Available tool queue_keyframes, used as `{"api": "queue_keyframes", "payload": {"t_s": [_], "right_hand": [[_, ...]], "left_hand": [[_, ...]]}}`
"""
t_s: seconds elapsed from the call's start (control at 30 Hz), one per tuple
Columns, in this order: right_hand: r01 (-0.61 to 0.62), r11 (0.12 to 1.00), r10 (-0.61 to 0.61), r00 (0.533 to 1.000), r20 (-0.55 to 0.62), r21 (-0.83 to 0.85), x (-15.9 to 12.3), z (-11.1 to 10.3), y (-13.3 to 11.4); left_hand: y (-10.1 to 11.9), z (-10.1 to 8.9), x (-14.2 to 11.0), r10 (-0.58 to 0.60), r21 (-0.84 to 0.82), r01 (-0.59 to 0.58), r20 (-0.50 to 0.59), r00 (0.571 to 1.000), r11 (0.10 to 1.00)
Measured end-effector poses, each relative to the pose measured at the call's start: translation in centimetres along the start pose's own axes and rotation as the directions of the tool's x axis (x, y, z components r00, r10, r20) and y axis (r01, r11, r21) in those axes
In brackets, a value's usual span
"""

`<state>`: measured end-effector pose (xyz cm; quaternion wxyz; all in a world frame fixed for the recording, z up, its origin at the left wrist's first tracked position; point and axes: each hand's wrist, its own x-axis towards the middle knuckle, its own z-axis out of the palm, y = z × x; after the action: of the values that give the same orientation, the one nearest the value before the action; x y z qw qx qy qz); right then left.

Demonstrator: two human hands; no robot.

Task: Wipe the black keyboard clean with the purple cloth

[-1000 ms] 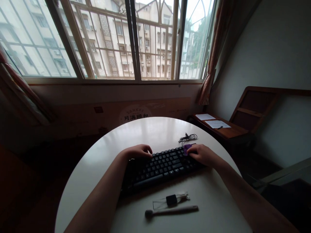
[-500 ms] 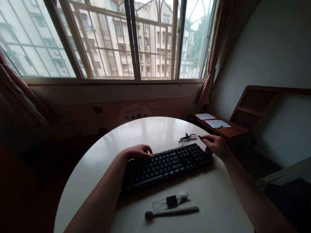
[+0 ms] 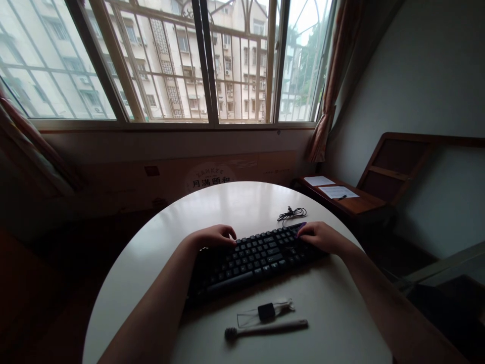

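A black keyboard (image 3: 261, 258) lies slanted on the white table. My left hand (image 3: 215, 236) grips its far edge on the left side, with the fingers curled over that edge. Over the number keys at the keyboard's right end is my right hand (image 3: 320, 236), pinching a purple cloth (image 3: 301, 228). Most of the cloth is hidden beneath the fingers. Nearer to me lie a wire keycap puller (image 3: 266, 311) with a black middle and a grey toothbrush (image 3: 267, 329), bristles to the left.
The keyboard's bundled cable (image 3: 292, 213) rests behind its right end on the round table (image 3: 151, 247). Beyond, a wooden chair (image 3: 371, 202) carries papers (image 3: 338, 192) and a pen. Barred windows and curtains stand at the back.
My right hand has moved left with the purple cloth, from beside the keyboard's right end onto its number keys. My left hand has stayed at the far edge.
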<state>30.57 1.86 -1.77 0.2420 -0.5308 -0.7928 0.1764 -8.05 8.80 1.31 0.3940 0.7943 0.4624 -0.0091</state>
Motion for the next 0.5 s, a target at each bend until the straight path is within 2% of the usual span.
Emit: {"api": "queue_keyframes", "payload": {"t_s": [0.1, 0.27, 0.5], "right_hand": [[-0.01, 1.0, 0.01, 1.0, 0.021, 0.008, -0.04, 0.06, -0.16], [-0.05, 0.998, 0.047, 0.996, -0.073, -0.046, 0.13, 0.65, -0.04], [-0.034, 0.999, 0.033, 0.999, -0.03, -0.033, 0.04, 0.5, 0.01]], "left_hand": [[-0.09, 0.02, 0.02, 0.0, -0.001, 0.0, -0.003, 1.0, 1.0], [-0.19, 0.04, 0.15, -0.007, -0.026, 0.007, 0.006, 1.0, 1.0], [-0.13, 0.02, 0.14, 0.003, -0.018, -0.003, 0.008, 1.0, 1.0]]}}
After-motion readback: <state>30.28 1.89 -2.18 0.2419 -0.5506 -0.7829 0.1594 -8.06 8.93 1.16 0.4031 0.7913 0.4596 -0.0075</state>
